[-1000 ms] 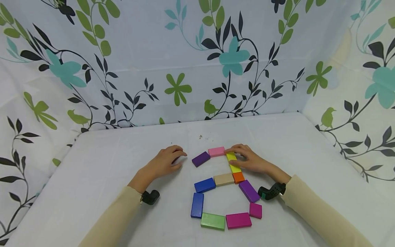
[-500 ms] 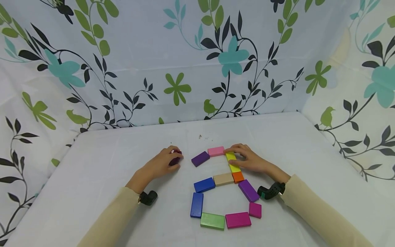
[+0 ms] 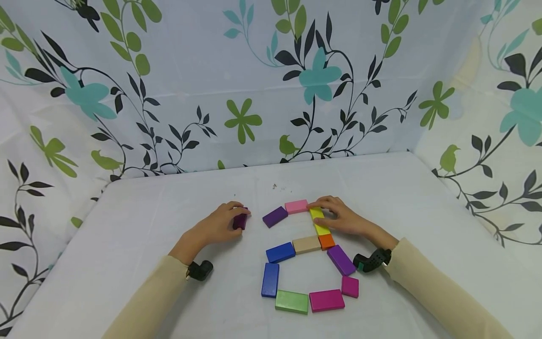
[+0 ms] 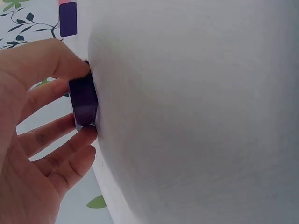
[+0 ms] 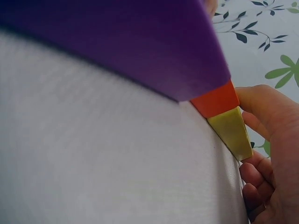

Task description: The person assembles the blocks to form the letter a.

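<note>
My left hand (image 3: pixel 217 225) grips a dark purple wooden block (image 3: pixel 240 220) left of the other blocks. In the left wrist view, thumb and fingers pinch this block (image 4: pixel 84 100) by its ends, close to the white cloth. My right hand (image 3: pixel 344 219) holds the yellow block (image 3: pixel 322 230) between thumb and fingers, partly covering it. A pink block (image 3: pixel 296 206) touches the yellow one's far end, with a purple block (image 3: pixel 275 216) beside it on the left. At its near end sits a small orange block (image 3: pixel 326 241), also visible in the right wrist view.
Below lies a ring of blocks: beige (image 3: pixel 306 245), blue (image 3: pixel 281 253), another blue block (image 3: pixel 270 280), green (image 3: pixel 292 302), magenta (image 3: pixel 327 300), small magenta (image 3: pixel 350 286) and purple (image 3: pixel 341 260). A leaf-patterned curtain (image 3: pixel 190 70) hangs behind the white-covered table (image 3: pixel 148 212).
My left hand has shifted slightly left and toward me, turning so that the dark purple block in it shows. The right hand has stayed at the yellow block.
</note>
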Demonstrator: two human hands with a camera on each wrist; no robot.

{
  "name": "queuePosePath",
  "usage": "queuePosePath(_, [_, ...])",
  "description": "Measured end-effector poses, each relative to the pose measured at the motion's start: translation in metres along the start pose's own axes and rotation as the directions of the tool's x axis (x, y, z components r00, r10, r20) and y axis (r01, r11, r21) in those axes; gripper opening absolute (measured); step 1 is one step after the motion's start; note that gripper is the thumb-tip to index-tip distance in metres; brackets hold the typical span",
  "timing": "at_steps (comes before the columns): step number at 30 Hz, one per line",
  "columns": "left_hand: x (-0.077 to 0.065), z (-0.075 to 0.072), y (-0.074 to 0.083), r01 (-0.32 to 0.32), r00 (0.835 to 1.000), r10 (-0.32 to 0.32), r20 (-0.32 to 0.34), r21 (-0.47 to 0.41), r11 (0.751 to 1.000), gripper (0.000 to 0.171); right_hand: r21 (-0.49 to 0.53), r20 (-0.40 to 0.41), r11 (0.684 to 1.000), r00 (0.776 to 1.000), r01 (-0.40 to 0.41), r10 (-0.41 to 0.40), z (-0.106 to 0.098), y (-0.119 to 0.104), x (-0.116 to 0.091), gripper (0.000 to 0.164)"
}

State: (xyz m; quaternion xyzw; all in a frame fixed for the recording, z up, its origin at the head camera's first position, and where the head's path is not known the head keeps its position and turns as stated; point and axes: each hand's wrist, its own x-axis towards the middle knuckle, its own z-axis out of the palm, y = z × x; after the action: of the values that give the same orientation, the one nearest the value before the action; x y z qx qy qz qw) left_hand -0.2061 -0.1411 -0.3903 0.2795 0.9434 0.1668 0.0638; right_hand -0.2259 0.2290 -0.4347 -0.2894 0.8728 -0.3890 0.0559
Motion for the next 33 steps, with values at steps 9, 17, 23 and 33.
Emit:
queuePosePath(9, [-0.003,0.001,-0.001,0.003,0.999,-0.004,-0.039,-0.029,1.0,0.045,0.009,0.004,1.0,1.0,-0.004,0.004,-0.001,0.0,0.0,0.042])
queuePosePath(17, [-0.005,0.0,0.004,0.067,0.994,-0.071,-0.087,-0.044,0.997,0.047,0.005,0.004,1.0,1.0,0.009,-0.009,0.0,0.001,0.0,0.041])
queuePosePath(23, [-0.005,0.003,0.009,0.076,0.988,-0.078,-0.134,-0.022,0.997,0.047,-0.002,-0.001,1.0,1.0,0.003,-0.003,0.0,0.0,0.0,0.042])
queuePosePath(33, [-0.004,0.004,0.032,0.138,0.97,-0.135,-0.201,-0.004,0.99,0.05,0.008,0.006,1.0,1.0,0.009,-0.009,0.0,0.002,0.0,0.041])
